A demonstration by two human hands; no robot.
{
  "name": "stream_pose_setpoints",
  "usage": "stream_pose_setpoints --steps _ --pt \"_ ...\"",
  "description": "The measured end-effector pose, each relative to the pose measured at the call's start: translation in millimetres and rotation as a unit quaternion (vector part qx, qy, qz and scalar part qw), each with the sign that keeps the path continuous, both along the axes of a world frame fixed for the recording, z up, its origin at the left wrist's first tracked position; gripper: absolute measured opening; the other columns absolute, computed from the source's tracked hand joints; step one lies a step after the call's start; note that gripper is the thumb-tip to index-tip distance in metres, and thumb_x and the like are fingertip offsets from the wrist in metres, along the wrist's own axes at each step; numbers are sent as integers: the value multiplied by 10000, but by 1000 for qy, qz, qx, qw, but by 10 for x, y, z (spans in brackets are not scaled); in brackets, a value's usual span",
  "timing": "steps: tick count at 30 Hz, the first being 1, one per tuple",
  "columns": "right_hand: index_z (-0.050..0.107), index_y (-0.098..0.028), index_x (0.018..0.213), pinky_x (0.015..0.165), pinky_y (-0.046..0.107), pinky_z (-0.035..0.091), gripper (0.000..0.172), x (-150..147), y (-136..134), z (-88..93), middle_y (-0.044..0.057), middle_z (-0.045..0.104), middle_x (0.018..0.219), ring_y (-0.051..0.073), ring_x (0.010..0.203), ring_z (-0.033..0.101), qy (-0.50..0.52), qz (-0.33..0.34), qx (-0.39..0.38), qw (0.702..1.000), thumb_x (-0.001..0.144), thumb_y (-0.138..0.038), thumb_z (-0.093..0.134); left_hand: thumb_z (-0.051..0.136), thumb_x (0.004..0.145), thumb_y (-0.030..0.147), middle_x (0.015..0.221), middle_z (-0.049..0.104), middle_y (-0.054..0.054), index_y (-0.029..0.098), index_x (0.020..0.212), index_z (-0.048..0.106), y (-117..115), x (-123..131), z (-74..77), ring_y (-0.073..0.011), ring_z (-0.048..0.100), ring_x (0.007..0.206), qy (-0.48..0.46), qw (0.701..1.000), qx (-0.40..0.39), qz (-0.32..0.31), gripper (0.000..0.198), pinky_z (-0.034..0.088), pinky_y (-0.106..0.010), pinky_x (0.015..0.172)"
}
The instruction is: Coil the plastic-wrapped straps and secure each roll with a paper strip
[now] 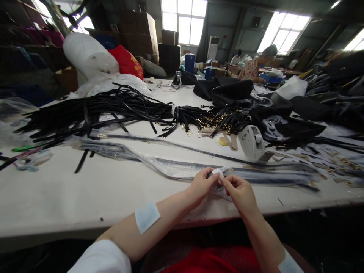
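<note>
Our left hand [201,184] and right hand [241,190], fingers narrowed, pinch a small, flat white piece [217,172] at the near edge of long, dark, plastic-sleeved straps [264,176].

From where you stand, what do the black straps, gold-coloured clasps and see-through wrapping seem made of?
Black straps: possibly leather or imitation leather, smooth with a soft sheen. Clasps: likely metal, gold-toned and glinting. Wrapping: apparently thin plastic film, translucent and wrinkled.

White roll [89,53] beside red bag [126,62], stacked cardboard boxes [139,32], bright window [184,24]
</note>
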State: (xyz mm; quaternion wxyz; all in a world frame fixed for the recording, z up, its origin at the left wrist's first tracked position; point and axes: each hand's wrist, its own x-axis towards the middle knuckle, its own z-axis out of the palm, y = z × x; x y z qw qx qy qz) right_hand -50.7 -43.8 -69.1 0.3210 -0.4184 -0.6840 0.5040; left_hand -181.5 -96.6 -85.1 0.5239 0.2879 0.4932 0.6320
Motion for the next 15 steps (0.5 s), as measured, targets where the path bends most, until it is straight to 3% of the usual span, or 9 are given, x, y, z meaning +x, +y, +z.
stream_pose_setpoints --steps 6,11,15 --pt "502 -208 506 454 240 344 453 -17 21 -26 -31 481 467 119 452 413 -14 -7 17 1000 716 -561 693 510 741 284 813 620 -23 148 803 633 18 -50 -61 -168 531 816 17 1000 -2 -2 194 410 -275 761" --pt "520 -201 524 457 239 334 442 17 23 -108 -33 474 475 117 463 408 -5 3 15 1000 742 -548 685 612 777 471 681 563 7 154 749 577 57 -17 -92 -135 497 677 54 999 0 -6 320 403 -251 648" --pt "638 -179 671 544 247 409 366 68 -11 -154 -9 571 556 142 540 504 -2 75 -27 997 801 -521 632 596 777 597 576 514 23 161 687 534 91 -4 -121 -107 446 541 26 999 -20 4 449 341 -231 529"
